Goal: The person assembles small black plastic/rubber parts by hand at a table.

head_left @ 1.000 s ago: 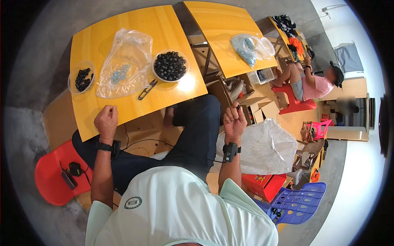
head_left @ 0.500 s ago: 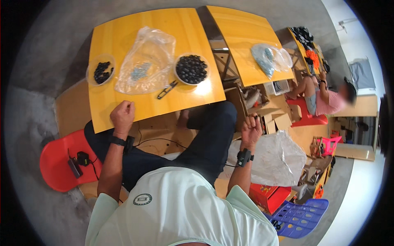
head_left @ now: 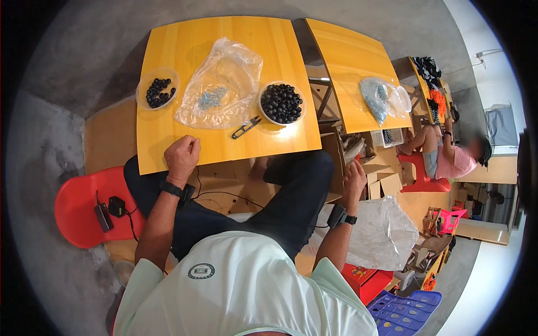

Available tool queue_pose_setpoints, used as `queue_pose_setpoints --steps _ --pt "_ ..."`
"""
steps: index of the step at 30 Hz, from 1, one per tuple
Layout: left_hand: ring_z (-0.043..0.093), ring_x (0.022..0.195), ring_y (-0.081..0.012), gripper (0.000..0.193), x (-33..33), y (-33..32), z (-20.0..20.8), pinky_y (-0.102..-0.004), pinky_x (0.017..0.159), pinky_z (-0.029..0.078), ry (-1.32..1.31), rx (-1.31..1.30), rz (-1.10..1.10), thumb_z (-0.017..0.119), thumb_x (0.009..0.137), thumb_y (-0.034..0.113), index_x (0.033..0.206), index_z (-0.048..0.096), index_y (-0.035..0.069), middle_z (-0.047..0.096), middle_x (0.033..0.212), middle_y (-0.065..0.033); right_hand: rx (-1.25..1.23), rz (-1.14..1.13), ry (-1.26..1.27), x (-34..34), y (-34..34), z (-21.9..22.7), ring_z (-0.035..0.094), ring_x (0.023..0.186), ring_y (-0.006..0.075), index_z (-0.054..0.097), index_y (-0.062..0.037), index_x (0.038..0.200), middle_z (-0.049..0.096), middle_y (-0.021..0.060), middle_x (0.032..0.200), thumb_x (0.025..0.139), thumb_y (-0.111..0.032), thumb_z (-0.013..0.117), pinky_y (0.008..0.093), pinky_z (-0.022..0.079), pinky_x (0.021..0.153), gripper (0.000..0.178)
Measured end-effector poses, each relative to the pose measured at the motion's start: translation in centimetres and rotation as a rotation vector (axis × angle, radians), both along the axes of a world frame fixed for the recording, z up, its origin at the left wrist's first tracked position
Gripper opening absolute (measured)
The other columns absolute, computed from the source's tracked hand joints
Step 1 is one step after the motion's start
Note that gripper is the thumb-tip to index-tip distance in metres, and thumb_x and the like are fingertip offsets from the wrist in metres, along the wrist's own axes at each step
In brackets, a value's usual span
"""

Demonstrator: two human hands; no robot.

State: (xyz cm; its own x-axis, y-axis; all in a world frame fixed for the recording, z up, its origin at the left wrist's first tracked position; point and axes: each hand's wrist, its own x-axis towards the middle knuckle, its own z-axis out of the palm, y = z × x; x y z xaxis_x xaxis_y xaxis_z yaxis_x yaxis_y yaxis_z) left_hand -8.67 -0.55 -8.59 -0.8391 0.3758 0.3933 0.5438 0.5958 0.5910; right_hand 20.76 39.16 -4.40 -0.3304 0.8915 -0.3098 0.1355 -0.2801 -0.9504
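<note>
My left hand [head_left: 182,159] rests at the near edge of the yellow table [head_left: 168,47], fingers curled closed; whatever they may hold is hidden. Off the table's right side, above the floor, my right hand [head_left: 354,183] is raised with its fingers loosely apart, and no object shows in it. Beyond my left hand lies a clear plastic bag [head_left: 224,70] with small bluish metallic pieces [head_left: 213,97] on it. A tub [head_left: 159,106] to its left holds some black beads [head_left: 159,92]. On the right, a fuller tub of black beads [head_left: 282,103] stands beside black thread snips [head_left: 246,127].
A second yellow table [head_left: 353,50] carries a bag of bluish pieces [head_left: 375,98]. Open cardboard boxes [head_left: 386,182] and a translucent plastic sheet [head_left: 381,235] lie at my right. A red stool [head_left: 84,207] with black devices stands left. Another person [head_left: 448,157] sits far right.
My right hand has risen slightly and its fingers have loosened; the small dark thing at its fingertips no longer shows. The view has shifted, while my left hand stays by the table edge.
</note>
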Motion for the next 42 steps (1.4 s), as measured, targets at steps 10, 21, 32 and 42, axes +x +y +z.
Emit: queue_pose_setpoints --steps 10,21,32,42 --pt "0.063 0.061 -0.0302 0.018 0.0 0.6 0.2 -0.0388 0.054 0.047 -0.001 0.018 -0.005 0.072 0.087 0.014 0.074 0.061 0.007 0.061 0.066 -0.0100 0.671 0.490 -0.221 -16.0 -7.5 2.4 0.066 0.075 0.0165 0.072 -0.0008 0.102 0.071 0.0077 0.086 0.087 -0.013 0.073 0.0297 0.052 0.071 0.020" --pt "0.063 0.063 -0.0319 0.017 -0.1 0.4 0.1 -0.0408 0.055 0.047 0.015 0.040 -0.011 0.072 0.086 0.014 0.075 0.061 0.007 0.062 0.068 -0.0111 1.078 0.589 -0.452 -19.8 -8.8 1.5 0.067 0.081 0.0327 0.074 -0.0078 0.095 0.067 0.0121 0.089 0.080 -0.015 0.077 0.0413 0.053 0.069 0.017" --pt "0.063 0.064 -0.0329 0.017 -0.1 0.2 0.2 -0.0420 0.055 0.048 -0.003 0.005 -0.004 0.070 0.086 0.014 0.075 0.060 0.007 0.062 0.069 -0.0116 1.095 0.595 -0.407 -20.5 -9.5 1.7 0.066 0.088 0.0312 0.073 -0.0094 0.099 0.066 0.0093 0.093 0.075 -0.014 0.080 0.0414 0.054 0.073 0.025" --pt "0.062 0.063 -0.0324 0.017 0.0 0.4 0.1 -0.0416 0.055 0.047 0.012 0.032 -0.004 0.071 0.085 0.013 0.075 0.060 0.007 0.062 0.068 -0.0114 1.328 0.589 -0.372 -21.4 -9.3 0.8 0.063 0.092 0.0298 0.073 -0.0112 0.097 0.067 0.0062 0.094 0.078 -0.012 0.078 0.0410 0.053 0.077 0.020"
